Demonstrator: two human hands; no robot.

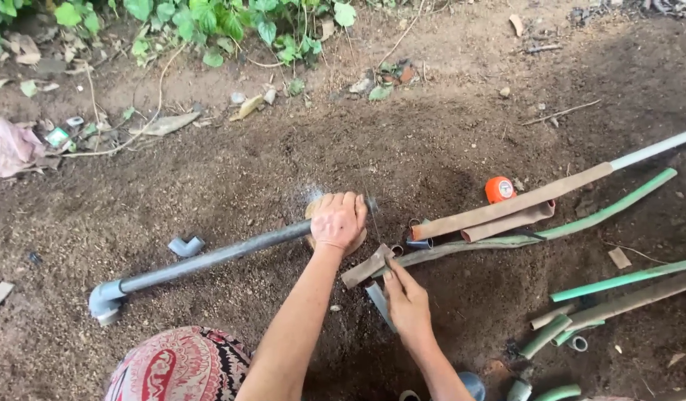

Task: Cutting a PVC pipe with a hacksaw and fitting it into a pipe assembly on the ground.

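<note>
While the left hand (338, 221) is clamped down fist-style over the right end of a long grey PVC pipe (209, 259), pinning it to the dirt ground (462, 96), the right hand (407, 298) sits just near of it with fingers pinched around the handle of a thin saw blade (378, 301) that runs up toward the grip point. Can't really tell if the teeth are on the pipe or on something just past it, the fist hides the contact spot. There's a pale dusty fleck right above the knuckles, looks like cutting dust to me, so I'd guess a cut is underway but not through yet, since no freshly dropped offcut shows by the blade.

Going outward: the pipe runs left and nearer to a grey elbow fitting (105, 299) already on its end, and a loose grey elbow (185, 246) lies just far of the pipe, not attached. A short muddy pipe offcut (365, 266) lies between the two hands. To the right there's an orange tape measure (500, 188), a couple of muddy brown pipe lengths (512, 202) and a white pipe (652, 149) sticking out past them, then green pipes (609, 206) and short green pieces (545, 336) near right. Weeds (209, 22) and litter along the far edge.
</note>
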